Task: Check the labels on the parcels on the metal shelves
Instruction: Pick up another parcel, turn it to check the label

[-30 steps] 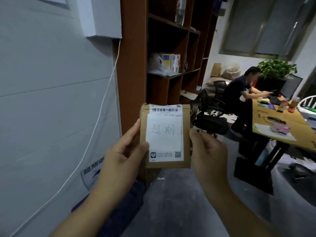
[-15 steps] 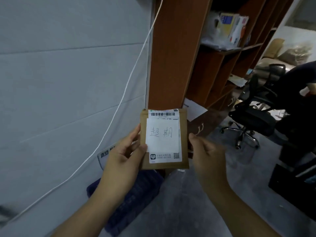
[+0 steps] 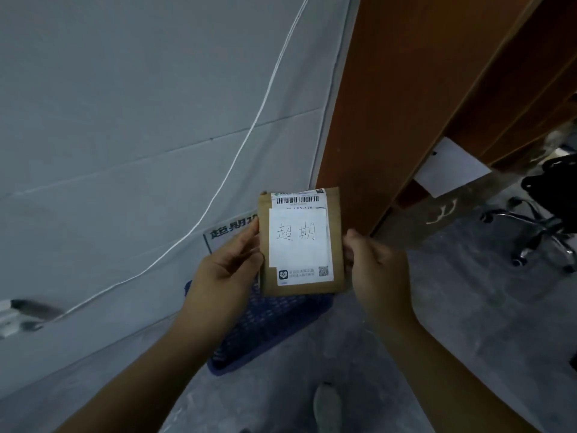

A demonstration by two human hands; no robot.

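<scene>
Two hands, and what is between them?

One flat brown kraft-paper parcel (image 3: 336,220). The left hand (image 3: 228,270) grips its left edge, with the thumb lying along that edge. The right hand (image 3: 374,267) pinches its right edge with curled fingers. The hands are apart, with the width of the parcel between them. How the fingers lie behind it I cannot tell.

Where is the parcel?

It is held upright in the air with its face toward the camera. It is in front of the foot of a tall reddish-brown wooden cabinet (image 3: 390,104). Below it, a dark blue plastic mesh basket (image 3: 271,329) stands on the grey concrete floor (image 3: 468,307).

What is on its face?

It carries a white printed shipping label (image 3: 296,200) with a barcode along the top and a small QR code at the lower right. Over the middle of that label lies a plain white paper slip (image 3: 296,245) with two handwritten characters, 超期. The fine print is too small to read.

And around it?

To the left is a pale grey panelled wall (image 3: 125,120), and a thin white cable (image 3: 249,132) slants down it. Low on that wall is a white sign with bold dark printed characters (image 3: 231,231), partly hidden behind the left hand. A loose white sheet of paper (image 3: 449,167) sticks out at the base of the cabinet. At the far right the black wheeled base of an office chair (image 3: 537,232) stands on the floor. A light-coloured shoe (image 3: 326,404) shows near the bottom edge.
</scene>
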